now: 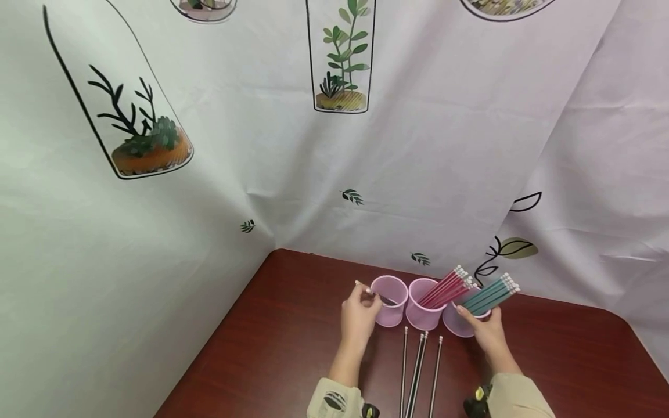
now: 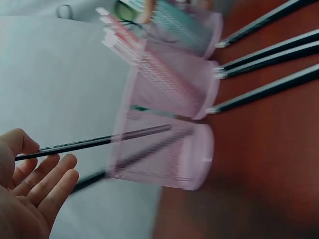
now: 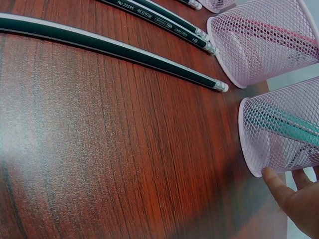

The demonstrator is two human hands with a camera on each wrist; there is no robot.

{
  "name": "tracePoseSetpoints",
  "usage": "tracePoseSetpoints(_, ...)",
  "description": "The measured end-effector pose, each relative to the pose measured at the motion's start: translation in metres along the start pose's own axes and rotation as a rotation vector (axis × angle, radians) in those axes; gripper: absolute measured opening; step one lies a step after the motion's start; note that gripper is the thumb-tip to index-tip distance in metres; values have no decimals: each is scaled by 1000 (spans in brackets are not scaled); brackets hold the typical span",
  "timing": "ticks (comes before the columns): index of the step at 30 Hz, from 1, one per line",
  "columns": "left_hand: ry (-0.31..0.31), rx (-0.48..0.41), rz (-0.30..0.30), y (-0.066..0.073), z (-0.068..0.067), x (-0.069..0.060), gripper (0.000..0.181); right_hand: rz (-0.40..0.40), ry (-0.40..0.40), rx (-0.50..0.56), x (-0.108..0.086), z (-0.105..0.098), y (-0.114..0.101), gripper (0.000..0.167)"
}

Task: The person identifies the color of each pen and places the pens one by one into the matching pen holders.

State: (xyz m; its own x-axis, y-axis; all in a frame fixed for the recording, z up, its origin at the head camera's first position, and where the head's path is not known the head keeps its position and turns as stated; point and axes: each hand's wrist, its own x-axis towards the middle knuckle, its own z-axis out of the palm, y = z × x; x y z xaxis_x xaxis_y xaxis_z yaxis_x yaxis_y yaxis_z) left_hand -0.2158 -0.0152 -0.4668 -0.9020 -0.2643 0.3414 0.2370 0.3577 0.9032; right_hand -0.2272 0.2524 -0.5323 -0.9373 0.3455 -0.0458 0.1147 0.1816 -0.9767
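Note:
My left hand (image 1: 359, 313) pinches a black pencil (image 2: 75, 146) between thumb and fingers. The pencil's far end is inside the left pink mesh pencil cup (image 1: 389, 317). A second dark pencil (image 2: 89, 181) leans in that cup, its upper end passing behind my fingers. My right hand (image 1: 489, 334) holds the right pink mesh cup (image 1: 456, 326), thumb and fingers on its sides. Teal pencils (image 1: 490, 295) with white erasers lean in this cup. Between the two stands the middle pink cup (image 1: 421, 318), with red pencils (image 1: 444, 290) tilted to the right.
Several loose black pencils (image 1: 435, 374) lie on the dark red wooden table (image 1: 282, 325) in front of the cups, eraser ends toward them. Behind the table hangs a white cloth (image 1: 292, 151) printed with plants; another pale wall surface (image 1: 104, 290) runs along the left.

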Motion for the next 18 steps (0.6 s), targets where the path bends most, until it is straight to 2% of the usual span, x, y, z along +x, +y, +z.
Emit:
tracePoseSetpoints(3, 14, -6, -26, -15, 6, -8, 10, 12, -8, 0, 9, -3, 13, 103)
tracePoseSetpoints(9, 40, -21, -88, -28, 10, -9, 6, 32, 10, 12, 33, -3, 45, 107)
tracePoseSetpoints(14, 58, 17, -116, -34, 11, -5, 9, 51, 4, 9, 31, -3, 42, 110)
tracePoseSetpoints(18, 15, 105, -138, -41, 13, -8, 9, 48, -7, -2, 27, -3, 37, 108)
